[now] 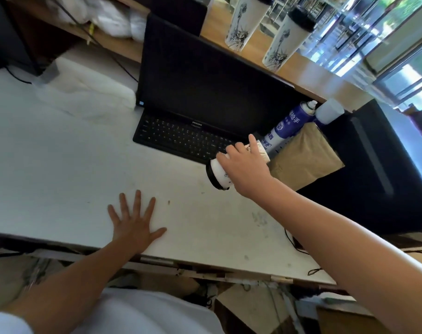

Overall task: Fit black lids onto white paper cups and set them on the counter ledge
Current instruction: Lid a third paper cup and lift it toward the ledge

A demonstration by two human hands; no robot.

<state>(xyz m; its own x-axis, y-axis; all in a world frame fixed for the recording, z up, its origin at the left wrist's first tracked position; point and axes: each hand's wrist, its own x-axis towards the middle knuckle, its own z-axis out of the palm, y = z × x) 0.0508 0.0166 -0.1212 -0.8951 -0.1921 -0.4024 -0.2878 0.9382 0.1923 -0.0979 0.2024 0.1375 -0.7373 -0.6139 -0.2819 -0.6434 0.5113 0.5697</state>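
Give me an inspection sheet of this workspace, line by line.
Surface: white desk, scuffed and stained near the front edge.
Job's things: lidded cup lying sideways in right hand; two lidded cups upright on wooden ledge.
Clutter: laptop, blue spray can, brown paper bag, white cloth.
Grippers: right hand grips the cup; left hand flat on desk, fingers spread.
Cables: black cord at desk's right edge.
Surroundings: glass frontage beyond ledge.
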